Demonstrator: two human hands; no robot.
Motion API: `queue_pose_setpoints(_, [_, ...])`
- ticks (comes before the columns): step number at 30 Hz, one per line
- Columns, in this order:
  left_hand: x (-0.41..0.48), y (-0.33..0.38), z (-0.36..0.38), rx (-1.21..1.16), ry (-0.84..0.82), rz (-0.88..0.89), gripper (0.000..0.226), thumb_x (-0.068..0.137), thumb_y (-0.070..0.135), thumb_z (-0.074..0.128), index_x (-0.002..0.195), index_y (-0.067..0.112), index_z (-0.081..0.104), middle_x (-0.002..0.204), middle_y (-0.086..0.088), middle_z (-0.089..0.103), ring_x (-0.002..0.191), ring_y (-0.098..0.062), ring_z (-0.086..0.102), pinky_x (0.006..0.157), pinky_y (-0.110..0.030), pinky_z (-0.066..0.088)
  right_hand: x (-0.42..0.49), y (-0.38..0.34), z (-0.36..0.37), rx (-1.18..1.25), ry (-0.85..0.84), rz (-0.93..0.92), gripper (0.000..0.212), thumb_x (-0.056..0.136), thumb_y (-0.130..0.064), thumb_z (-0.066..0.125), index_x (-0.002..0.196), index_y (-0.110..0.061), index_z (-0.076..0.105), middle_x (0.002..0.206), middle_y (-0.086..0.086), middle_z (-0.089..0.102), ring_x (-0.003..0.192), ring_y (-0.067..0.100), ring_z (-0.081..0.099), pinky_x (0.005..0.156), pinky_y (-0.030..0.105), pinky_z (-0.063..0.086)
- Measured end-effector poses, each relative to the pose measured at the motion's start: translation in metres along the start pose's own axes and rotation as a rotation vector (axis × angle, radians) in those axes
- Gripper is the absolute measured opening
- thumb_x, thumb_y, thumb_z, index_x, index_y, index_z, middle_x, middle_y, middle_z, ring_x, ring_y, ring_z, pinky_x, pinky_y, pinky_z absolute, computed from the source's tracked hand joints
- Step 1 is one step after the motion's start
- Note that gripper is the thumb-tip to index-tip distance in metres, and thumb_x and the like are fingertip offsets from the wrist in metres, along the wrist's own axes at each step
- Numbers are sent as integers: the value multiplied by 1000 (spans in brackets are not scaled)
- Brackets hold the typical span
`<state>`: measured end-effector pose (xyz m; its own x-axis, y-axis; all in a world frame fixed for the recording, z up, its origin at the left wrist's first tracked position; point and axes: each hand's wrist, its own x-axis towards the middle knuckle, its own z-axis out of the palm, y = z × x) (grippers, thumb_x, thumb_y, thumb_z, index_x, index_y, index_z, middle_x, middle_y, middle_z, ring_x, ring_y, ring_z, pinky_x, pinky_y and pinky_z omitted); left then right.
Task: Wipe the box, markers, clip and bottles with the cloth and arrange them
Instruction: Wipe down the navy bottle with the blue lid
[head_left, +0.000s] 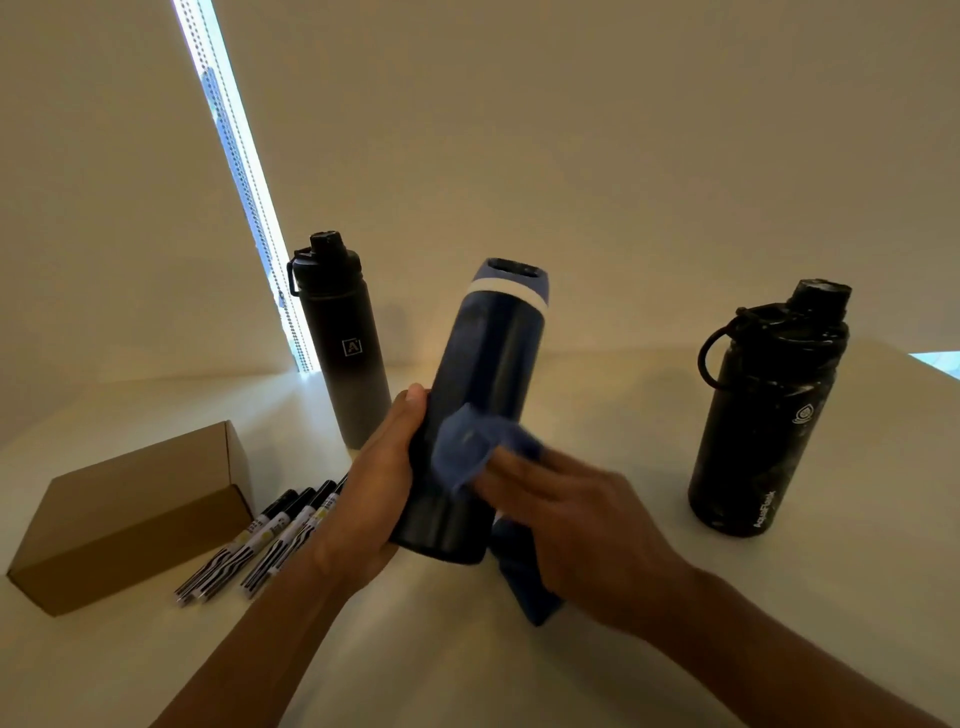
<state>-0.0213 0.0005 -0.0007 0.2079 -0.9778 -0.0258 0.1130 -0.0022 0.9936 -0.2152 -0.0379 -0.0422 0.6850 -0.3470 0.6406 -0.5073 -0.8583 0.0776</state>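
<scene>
Left hand (374, 499) gripping blue bottle (488, 364) low on body, holding it tilted over table (623, 665); right hand (582, 525) pressing blue cloth (462, 452) against its side; fingers blurred, grip impossible to tell

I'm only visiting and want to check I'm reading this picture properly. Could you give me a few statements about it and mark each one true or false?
1. The left hand grips the blue bottle, lifted and tilted. True.
2. The right hand holds a blue cloth against that bottle. True.
3. The cardboard box stands open. False: its flaps are closed.
4. Both black bottles lie on their sides. False: both stand upright on the table, one on each side of the blue bottle.
5. The markers lie side by side next to the box. True.
</scene>
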Motion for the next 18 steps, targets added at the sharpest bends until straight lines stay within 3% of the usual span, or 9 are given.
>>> queue_pose_setpoints(4, [4,9,-8,-81,143,13,49,93,67,48,109,24,64,108,-13,74,100,-29,72,89,-47,58,-1,-13,8,116,-86,-219,68,70,-19,88,133,-27,64,136,-7,65,113,13,69,92,27,58])
queue_pose_setpoints(6, [2,12,-7,-98,142,8,48,89,68,50,107,25,62,108,-14,72,101,-30,71,91,-49,58,-1,-11,9,17,-144,-224,76,63,-32,95,132,-37,63,137,-15,61,109,8,66,87,23,57])
queue_pose_setpoints(8, [3,11,-8,-139,115,-16,49,84,66,55,108,24,63,106,-13,73,100,-30,70,86,-47,58,-4,-7,11,22,-179,-158,90,60,-36,97,137,-39,50,140,-17,54,104,8,65,81,23,58])
queue_pose_setpoints(10, [5,7,-11,-167,89,-48,61,77,66,65,118,21,66,107,-12,76,103,-31,72,86,-48,59,-5,-7,8,53,-159,-152,91,63,-31,96,138,-35,45,138,-15,49,103,10,67,80,27,60])
queue_pose_setpoints(13, [11,0,-17,-233,-61,-147,90,73,73,80,143,20,58,136,-18,67,128,-41,62,110,-63,46,-6,-3,1,98,-49,-207,62,78,-19,82,135,-27,60,134,-9,56,113,12,64,87,33,60])
queue_pose_setpoints(15, [13,-4,-21,-266,-147,-142,83,82,71,73,147,21,55,143,-18,62,133,-41,59,115,-62,41,0,-1,-7,15,-56,-188,78,67,-29,92,135,-29,54,132,-11,50,99,9,62,77,29,61])
queue_pose_setpoints(18, [9,-2,-16,-199,-119,-67,61,82,65,58,128,26,64,120,-9,77,111,-29,74,95,-50,59,1,10,-10,-75,-53,-82,86,61,-34,93,133,-34,46,125,-11,52,75,11,58,58,26,55])
